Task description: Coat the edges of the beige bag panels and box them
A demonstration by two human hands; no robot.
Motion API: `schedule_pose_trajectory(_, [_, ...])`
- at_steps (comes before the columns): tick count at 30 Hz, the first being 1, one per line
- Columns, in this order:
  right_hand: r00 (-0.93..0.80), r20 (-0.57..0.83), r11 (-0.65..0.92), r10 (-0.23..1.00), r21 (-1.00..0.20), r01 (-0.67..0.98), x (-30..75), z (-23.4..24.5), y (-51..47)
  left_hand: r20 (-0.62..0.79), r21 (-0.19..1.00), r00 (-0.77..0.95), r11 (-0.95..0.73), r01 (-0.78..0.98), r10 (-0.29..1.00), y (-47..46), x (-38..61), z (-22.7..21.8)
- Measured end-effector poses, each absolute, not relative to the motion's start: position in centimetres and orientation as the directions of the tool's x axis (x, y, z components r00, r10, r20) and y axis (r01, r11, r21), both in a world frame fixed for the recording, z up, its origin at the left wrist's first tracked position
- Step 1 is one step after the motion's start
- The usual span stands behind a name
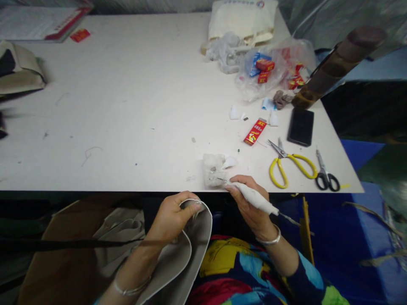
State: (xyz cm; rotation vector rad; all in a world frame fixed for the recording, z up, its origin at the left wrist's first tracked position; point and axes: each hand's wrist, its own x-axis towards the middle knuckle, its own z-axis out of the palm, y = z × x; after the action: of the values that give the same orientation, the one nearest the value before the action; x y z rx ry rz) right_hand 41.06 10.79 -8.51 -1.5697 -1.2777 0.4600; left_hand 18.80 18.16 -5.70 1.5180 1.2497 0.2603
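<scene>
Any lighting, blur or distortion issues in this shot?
Head view: tabletop bright, dark beneath it; left hand and right hand fairly clear; black item at the left edge blurred; brown cylinder slants outward, probably partly lens distortion.

We see pale table point(143, 97), dotted with dark specks. Near edge: whitish block point(210, 162). Rightward we find yellow-handled scissors point(282, 155), black-handled scissors point(322, 168) beside them, black phone point(300, 127), red packet point(255, 132). Behind: brown cylinder point(337, 67) standing, clear plastic bag point(248, 88), cream bag point(241, 23). Far left: beige item point(27, 70), flat sheet point(38, 21), small red piece point(80, 35).
</scene>
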Motion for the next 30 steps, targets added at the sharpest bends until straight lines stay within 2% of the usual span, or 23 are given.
schedule_pose_trajectory(8, [0.213, 0.433, 0.205, 0.876, -0.735, 0.647, 40.9, -9.1, 11.3, -0.428, 0.816, 0.455, 0.118, 0.565, 0.781, 18.0, 18.8, -5.5])
schedule_pose_trajectory(16, [0.257, 0.4, 0.162, 0.88, -0.761, 0.629, 41.1, -8.2, 11.2, -0.442, 0.823, 0.483, 0.127, 0.554, 0.755, 17.9, 18.6, -5.5])
schedule_pose_trajectory(18, [0.328, 0.378, 0.149, 0.866, -0.82, 0.553, 40.9, -7.8, 10.8, -0.443, 0.825, 0.486, 0.13, 0.55, 0.753, 17.8, 18.6, -5.6])
schedule_pose_trajectory(20, [0.379, 0.287, 0.132, 0.88, -0.913, 0.385, 40.6, -7.7, 10.4, -0.439, 0.826, 0.493, 0.121, 0.551, 0.751, 17.7, 18.6, -5.7])
schedule_pose_trajectory(24, [0.282, 0.064, 0.06, 0.957, -0.998, 0.022, 39.3, -8.2, 10.2, -0.439, 0.826, 0.513, 0.106, 0.554, 0.737, 17.5, 18.7, -5.7])
schedule_pose_trajectory(27, [0.222, -0.003, 0.017, 0.975, -0.996, -0.088, 38.6, -8.8, 10.2, -0.461, 0.819, 0.512, 0.124, 0.561, 0.725, 17.4, 18.8, -5.5])
schedule_pose_trajectory(30, [0.199, -0.031, -0.01, 0.979, -0.994, -0.108, 38.4, -9.1, 10.2, -0.475, 0.812, 0.505, 0.138, 0.567, 0.72, 17.3, 18.9, -5.4])
